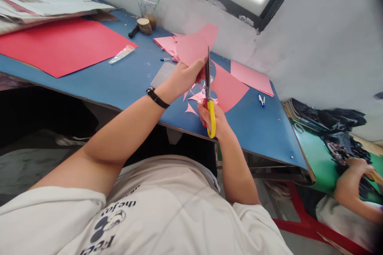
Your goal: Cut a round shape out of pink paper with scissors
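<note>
White short-sleeved T-shirt (179, 207) — dark printed lettering (cartoon figure too); black wristband (157, 98), left wrist.

Table (125, 83): a large sheet (62, 46) is being kept at its left end, with newspapers (44, 8) being stacked over its far edge. A cup (149, 8) is being stood by the wall behind. Paper (196, 44) is being held above mid-table by the left hand (184, 77); scissors (208, 83), just right, are being gripped by the right hand (218, 121). Scraps (194, 99) are being left underneath, with a pen (261, 100) right of them.
</note>
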Available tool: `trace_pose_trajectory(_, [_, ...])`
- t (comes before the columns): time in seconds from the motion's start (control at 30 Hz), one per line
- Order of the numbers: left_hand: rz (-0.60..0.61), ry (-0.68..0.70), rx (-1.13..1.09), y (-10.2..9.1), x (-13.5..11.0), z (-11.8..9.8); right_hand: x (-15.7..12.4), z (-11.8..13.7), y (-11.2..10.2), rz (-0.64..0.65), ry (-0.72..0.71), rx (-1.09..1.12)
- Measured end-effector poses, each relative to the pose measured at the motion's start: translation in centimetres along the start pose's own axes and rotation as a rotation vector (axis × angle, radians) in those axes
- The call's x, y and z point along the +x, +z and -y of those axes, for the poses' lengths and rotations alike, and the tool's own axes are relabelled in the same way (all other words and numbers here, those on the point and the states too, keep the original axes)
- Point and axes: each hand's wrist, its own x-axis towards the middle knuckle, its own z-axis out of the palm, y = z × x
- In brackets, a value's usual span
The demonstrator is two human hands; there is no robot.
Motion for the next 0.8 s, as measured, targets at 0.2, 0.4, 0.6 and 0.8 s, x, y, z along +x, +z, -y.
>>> trace_pose_trajectory(0.2, [0.057, 0.019, 0.005, 0.01, -0.06, -0.37, 0.14, -0.01, -0.15, -0.006, 0.003, -0.01])
trace_pose_trajectory(0.4, [0.029, 0.031, 0.004, 0.01, 0.23, 0.07, 0.15, 0.06, -0.11, -0.007, 0.003, -0.005])
trace_pose_trajectory(0.6, [0.03, 0.004, -0.003, 0.04, 0.02, -0.23, 0.14, 0.02, -0.17, -0.009, 0.001, -0.017])
trace_pose_trajectory(0.8, [0.05, -0.005, 0.028, 0.03, -0.06, -0.52, 0.16, -0.07, -0.26, 0.002, 0.007, -0.037])
